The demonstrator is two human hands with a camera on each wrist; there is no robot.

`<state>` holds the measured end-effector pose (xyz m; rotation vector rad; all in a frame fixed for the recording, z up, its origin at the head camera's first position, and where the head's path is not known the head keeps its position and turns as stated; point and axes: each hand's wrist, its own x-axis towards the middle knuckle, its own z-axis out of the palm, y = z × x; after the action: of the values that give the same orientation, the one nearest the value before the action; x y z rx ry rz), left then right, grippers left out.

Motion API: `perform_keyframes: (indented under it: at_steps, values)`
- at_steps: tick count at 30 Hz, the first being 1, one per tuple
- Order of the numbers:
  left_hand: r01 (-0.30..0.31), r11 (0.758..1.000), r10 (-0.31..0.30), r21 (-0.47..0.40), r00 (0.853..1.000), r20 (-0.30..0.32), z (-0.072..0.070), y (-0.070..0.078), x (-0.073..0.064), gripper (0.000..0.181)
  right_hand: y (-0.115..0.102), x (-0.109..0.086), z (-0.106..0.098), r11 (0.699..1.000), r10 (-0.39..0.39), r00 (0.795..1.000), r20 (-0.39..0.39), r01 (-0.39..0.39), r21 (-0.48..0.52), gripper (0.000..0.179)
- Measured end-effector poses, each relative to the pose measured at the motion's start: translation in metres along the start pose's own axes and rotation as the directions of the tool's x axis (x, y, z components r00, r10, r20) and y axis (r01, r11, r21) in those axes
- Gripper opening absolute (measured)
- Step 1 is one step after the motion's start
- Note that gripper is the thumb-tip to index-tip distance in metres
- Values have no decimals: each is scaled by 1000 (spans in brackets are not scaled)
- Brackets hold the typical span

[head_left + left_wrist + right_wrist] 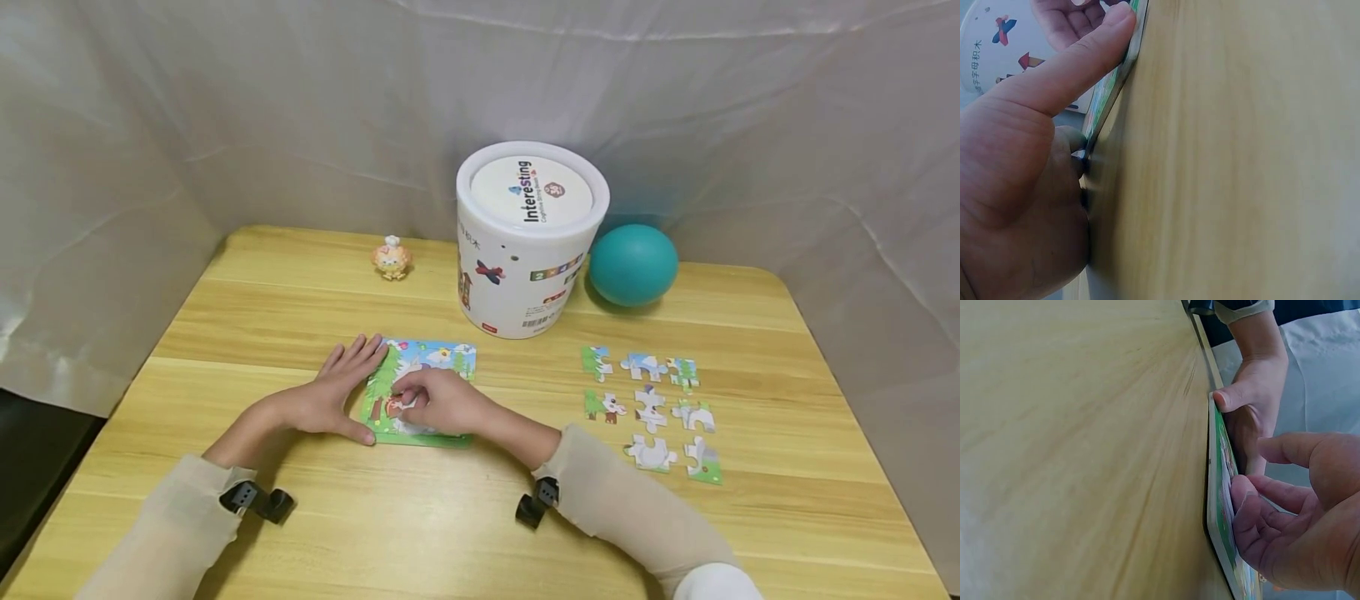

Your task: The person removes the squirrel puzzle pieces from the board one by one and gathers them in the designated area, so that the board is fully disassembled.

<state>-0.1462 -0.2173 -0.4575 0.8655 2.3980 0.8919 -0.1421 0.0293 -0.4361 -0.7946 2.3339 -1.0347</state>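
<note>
In the head view a jigsaw puzzle board [380, 377], with a green and blue cartoon picture, lies flat on the table. My left hand [330, 396] spreads its fingers along the board's left side. Its thumb [1088, 62] rests at the near left corner, as the left wrist view shows. Above the board my right hand [442, 402] has its fingers curled down, and some fingertips [1240, 495] touch the picture. Between those fingers I see no loose piece. Part of the picture is hidden under this hand. Several loose jigsaw pieces [651, 454] lie in rough rows to the right.
Behind the board stands a large white tub [510, 258] with a printed lid. A teal ball [633, 265] sits against its right side. To the left of the tub is a small orange toy figure [392, 260]. A grey curtain [315, 108] hangs behind the wooden table [420, 525].
</note>
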Motion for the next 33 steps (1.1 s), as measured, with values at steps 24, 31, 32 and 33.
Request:
perform_keyframes:
  at_steps: [24,31,32,33]
  values:
    - [0,1000,0,8,1000,-14,1,0,-1,128,-1,11,13,1000,22,995,-102,-19,23,25]
    - [-6,1000,6,2,1000,-13,0,0,-1,127,0,11,13,999,1,991,-136,4,40,21]
    - [-6,1000,6,4,1000,-13,0,0,-1,127,0,11,13,998,8,991,-135,0,55,21]
    - [-6,1000,6,5,1000,-13,0,0,-1,127,0,10,12,998,11,991,-134,-2,70,22]
